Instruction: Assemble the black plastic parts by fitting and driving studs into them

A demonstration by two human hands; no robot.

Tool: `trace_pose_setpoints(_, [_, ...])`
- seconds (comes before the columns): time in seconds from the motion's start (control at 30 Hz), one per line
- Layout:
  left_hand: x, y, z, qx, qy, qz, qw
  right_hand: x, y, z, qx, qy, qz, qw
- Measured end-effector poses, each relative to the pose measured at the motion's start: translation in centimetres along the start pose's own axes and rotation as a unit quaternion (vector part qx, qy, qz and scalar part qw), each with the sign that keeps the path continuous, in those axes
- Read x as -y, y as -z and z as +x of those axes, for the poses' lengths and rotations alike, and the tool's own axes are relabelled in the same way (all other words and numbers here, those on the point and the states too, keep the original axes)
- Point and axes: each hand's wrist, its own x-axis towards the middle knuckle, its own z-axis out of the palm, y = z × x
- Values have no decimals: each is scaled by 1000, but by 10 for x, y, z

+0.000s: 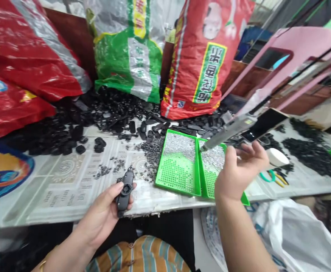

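My left hand [105,206] is closed around a long black plastic part [125,190] with a round socket in its middle and a small ring at its top end. It holds the part above the table's front edge, thumb on top. My right hand [240,170] is raised over the right green tray, thumb and fingers apart, with nothing visible in it. Just beyond it, a grey electric screwdriver [229,132] slants down, its tip over the small silvery screws [215,155] in that tray. Whether the fingers touch the screwdriver cannot be seen.
Two perforated green trays [178,181] stand side by side. Black plastic parts [111,113] are heaped behind them, below a green sack [120,60] and red sacks [182,75]. Small dark pieces [151,158] lie left of the trays. A phone [267,122] and white roll [277,156] are at right.
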Motion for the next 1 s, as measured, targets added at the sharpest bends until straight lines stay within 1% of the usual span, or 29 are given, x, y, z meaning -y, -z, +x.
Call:
trace_pose_setpoints(0.03, [2, -6, -1, 13, 6, 7, 1000, -11, -1, 15, -5, -43, -13, 999])
trace_pose_setpoints(0.07, [4, -12, -2, 28, 10, 15, 999, -20, -3, 28, 3, -85, -24, 996])
trace_pose_setpoints(0.1, [6, -18, -4, 43, 13, 23, 999, -28, -7, 37, 34, -119, -33, 992])
trace_pose_setpoints(0.17, [9, -31, -8, 62, 15, 41, 997, -38, -13, 50, 117, -162, -36, 979])
trace_pose_setpoints(0.23, [11, -41, -10, 75, 17, 62, 995, -37, -13, 54, 178, -167, -17, 970])
trace_pose_setpoints(0.3, [13, -48, -11, 84, 15, 81, 993, -29, -3, 53, 199, -154, 35, 967])
trace_pose_setpoints(0.37, [14, -53, -9, 86, 10, 96, 992, -17, 15, 49, 196, -145, 101, 965])
trace_pose_setpoints(0.4, [15, -56, -8, 85, 11, 101, 991, -12, 25, 45, 186, -144, 124, 964])
trace_pose_setpoints(0.47, [18, -61, -5, 82, 25, 106, 991, -6, 44, 35, 143, -144, 135, 970])
trace_pose_setpoints(0.53, [22, -68, -3, 87, 40, 113, 989, -7, 60, 25, 101, -135, 126, 977])
trace_pose_setpoints(0.6, [26, -73, 0, 98, 46, 125, 986, -14, 71, 15, 82, -123, 131, 980])
trace_pose_setpoints(0.67, [30, -77, 1, 104, 49, 135, 984, -23, 78, 7, 70, -108, 138, 982])
trace_pose_setpoints(0.77, [34, -77, 3, 92, 56, 136, 985, -35, 85, 2, 55, -90, 131, 986])
trace_pose_setpoints(0.87, [35, -75, 4, 81, 65, 134, 985, -42, 87, 1, 49, -82, 137, 986])
trace_pose_setpoints(1.0, [37, -72, 5, 80, 73, 134, 985, -47, 87, 1, 37, -80, 135, 987])
